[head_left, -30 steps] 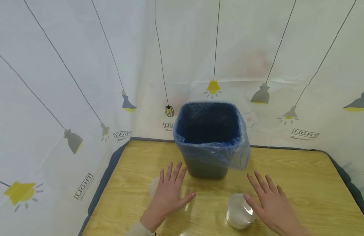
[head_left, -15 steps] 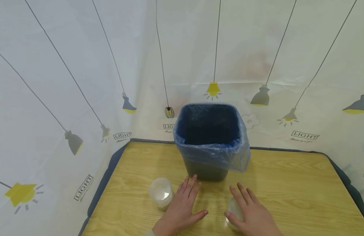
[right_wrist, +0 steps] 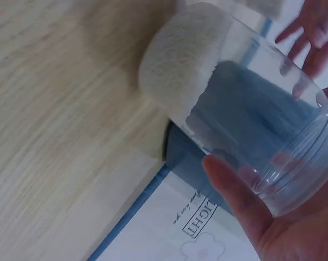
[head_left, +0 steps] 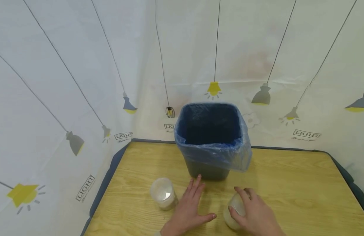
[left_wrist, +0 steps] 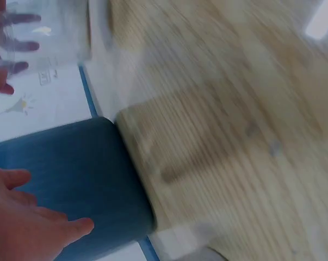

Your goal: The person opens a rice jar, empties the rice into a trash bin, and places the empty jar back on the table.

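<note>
My right hand [head_left: 256, 211] grips a clear jar [head_left: 235, 211] near its mouth, fingers and thumb around the wall. In the right wrist view the jar [right_wrist: 261, 98] is part filled with white grains [right_wrist: 180, 60] that look like rice; the thumb [right_wrist: 234, 190] lies along its side. My left hand [head_left: 186, 211] is spread above the table with nothing in it, between the two jars, its fingertips close to the bin's base. Left of it stands a second clear jar [head_left: 164, 193] with pale contents.
A dark bin [head_left: 207, 168] lined with a blue bag [head_left: 229, 154] stands at the middle back of the wooden table [head_left: 294, 190]. White sheeting [head_left: 276, 52] printed with lamps rises behind and at the sides of the table.
Both hands have moved; the left shifted right, uncovering the second jar. The right moved left and its fingers, straight before, have curled round the right-hand jar.
</note>
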The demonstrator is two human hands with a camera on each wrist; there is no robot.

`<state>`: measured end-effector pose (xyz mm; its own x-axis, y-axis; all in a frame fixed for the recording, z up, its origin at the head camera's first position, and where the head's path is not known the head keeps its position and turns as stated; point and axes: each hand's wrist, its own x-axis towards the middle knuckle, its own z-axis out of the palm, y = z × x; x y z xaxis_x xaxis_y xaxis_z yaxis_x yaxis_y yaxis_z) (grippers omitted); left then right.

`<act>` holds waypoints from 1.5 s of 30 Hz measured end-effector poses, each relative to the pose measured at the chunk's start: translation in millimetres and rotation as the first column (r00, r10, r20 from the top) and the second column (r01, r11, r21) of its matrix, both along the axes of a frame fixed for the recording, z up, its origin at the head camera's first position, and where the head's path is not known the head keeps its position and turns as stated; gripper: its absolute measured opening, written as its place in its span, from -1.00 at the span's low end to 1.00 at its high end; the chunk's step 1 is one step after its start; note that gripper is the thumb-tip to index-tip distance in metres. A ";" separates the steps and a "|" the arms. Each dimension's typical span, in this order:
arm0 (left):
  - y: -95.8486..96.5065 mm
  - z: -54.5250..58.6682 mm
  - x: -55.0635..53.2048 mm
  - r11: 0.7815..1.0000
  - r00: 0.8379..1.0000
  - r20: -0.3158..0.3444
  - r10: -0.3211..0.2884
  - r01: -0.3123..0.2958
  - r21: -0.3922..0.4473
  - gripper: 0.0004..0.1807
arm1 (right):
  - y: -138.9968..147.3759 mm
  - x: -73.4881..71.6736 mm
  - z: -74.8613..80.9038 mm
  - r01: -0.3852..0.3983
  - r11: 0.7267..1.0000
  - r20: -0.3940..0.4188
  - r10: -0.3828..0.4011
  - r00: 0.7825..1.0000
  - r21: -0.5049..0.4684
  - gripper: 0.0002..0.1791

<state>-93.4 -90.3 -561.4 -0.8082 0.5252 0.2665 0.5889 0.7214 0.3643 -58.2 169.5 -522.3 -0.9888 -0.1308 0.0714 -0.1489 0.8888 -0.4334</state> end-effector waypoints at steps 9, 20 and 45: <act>33.4 17.1 14.4 0.997 0.996 -0.075 -0.057 0.060 0.044 0.40 | 5.4 -0.9 29.4 0.099 0.950 0.067 -0.083 0.994 -0.295 -0.28; 52.9 37.8 17.7 1.000 0.966 -0.259 0.013 -0.011 0.009 0.56 | -2.2 -0.8 41.8 0.091 0.894 0.010 -0.096 0.995 -0.438 -0.31; 65.8 35.1 10.4 0.998 0.868 -0.492 0.062 -0.039 0.057 0.24 | -3.0 4.7 39.0 -0.001 0.891 -0.102 -0.051 0.993 -0.454 -0.38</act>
